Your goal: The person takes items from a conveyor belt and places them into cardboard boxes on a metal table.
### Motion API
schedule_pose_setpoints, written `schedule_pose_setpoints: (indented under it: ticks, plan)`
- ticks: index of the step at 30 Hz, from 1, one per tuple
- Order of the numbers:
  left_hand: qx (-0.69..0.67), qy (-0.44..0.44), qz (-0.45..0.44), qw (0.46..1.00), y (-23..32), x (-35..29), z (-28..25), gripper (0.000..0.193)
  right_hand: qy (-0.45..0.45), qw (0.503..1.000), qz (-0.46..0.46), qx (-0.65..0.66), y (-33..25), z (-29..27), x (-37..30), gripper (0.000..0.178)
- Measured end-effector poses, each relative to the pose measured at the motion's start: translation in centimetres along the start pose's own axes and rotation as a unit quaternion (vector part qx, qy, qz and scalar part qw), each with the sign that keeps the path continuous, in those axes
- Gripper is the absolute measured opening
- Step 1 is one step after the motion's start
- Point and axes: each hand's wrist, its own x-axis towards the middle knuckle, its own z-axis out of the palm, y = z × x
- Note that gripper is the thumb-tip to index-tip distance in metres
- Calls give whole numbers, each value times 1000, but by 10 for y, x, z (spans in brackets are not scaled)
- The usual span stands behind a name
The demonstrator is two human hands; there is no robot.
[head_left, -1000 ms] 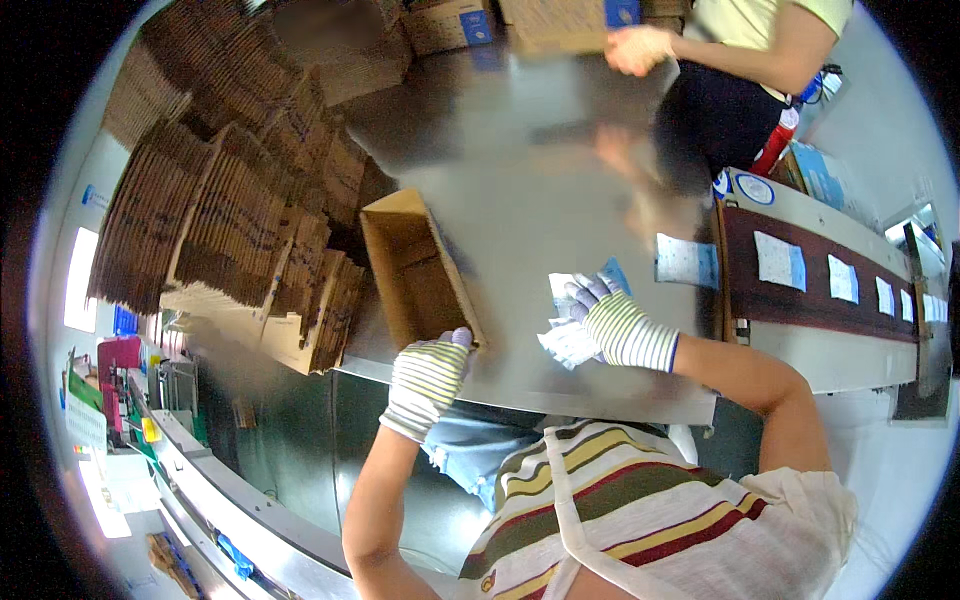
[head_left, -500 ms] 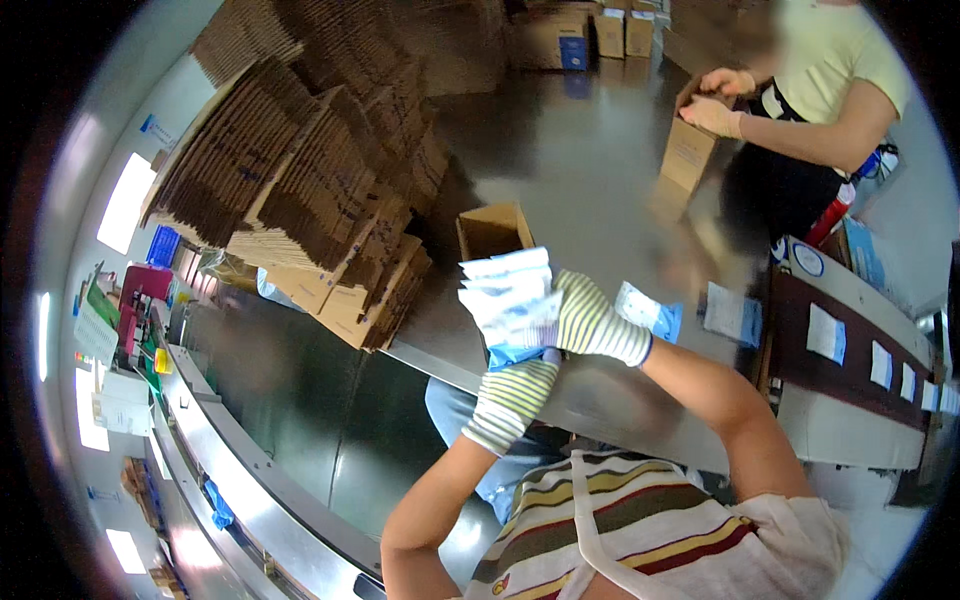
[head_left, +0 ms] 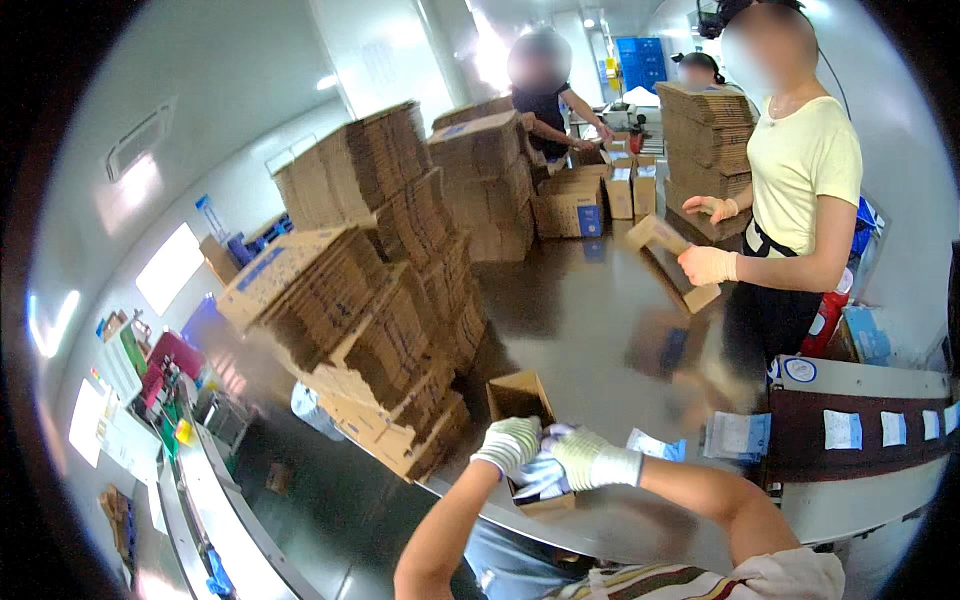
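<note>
An open cardboard box [head_left: 520, 390] stands at the table's near edge. Over its opening, both my hands, in striped knit gloves, are closed around a bunch of white-and-blue packets [head_left: 540, 480]. My left hand [head_left: 508, 446] grips them at the left side and my right hand [head_left: 592, 460] at the right. The packets sit partly inside the box; my fingers hide their upper ends. Right of my right hand lie a loose packet [head_left: 655, 446] and a further white-and-blue packet [head_left: 738, 436] beside the conveyor.
Tall stacks of flattened cardboard [head_left: 385, 330] stand left on the steel table [head_left: 560, 300]. A dark conveyor belt [head_left: 800, 445] carries several packets [head_left: 842, 430] at right. Across the table a gloved co-worker handles a cardboard box [head_left: 665, 258]. Filled boxes [head_left: 620, 190] and another person are farther back.
The packets have gone from being held up in front of the box to down in its opening. My view has tilted upward. The co-worker's box has turned from upright to tilted.
</note>
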Motion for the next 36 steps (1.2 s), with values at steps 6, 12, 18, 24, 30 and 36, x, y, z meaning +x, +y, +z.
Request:
schedule_pose_setpoints:
  ticks: [6, 12, 18, 24, 30, 36]
  plan:
    - [120, -204, 92, 967, -9, 27, 42, 32, 88, 989, -110, -48, -53, 14, -37, 60]
    - [58, -318, 133, 937, 5, 21, 23, 34, 99, 980, -74, -155, -49, 37, -34, 19]
    - [40, -114, 93, 988, 1, -2, 26, 27, 273, 954, -90, -81, -23, 48, -31, 20]
    - [45, -25, 39, 998, 28, -40, 28, 34, 277, 960, -5, 41, 7, 13, -101, 51]
    - [-4, 55, 11, 998, -1, -62, 44, 28, 146, 956, 244, 71, 91, -54, -185, 33]
    - [19, 36, 35, 999, 12, -49, 38, 31, -112, 925, 360, -46, 217, -83, -249, 45]
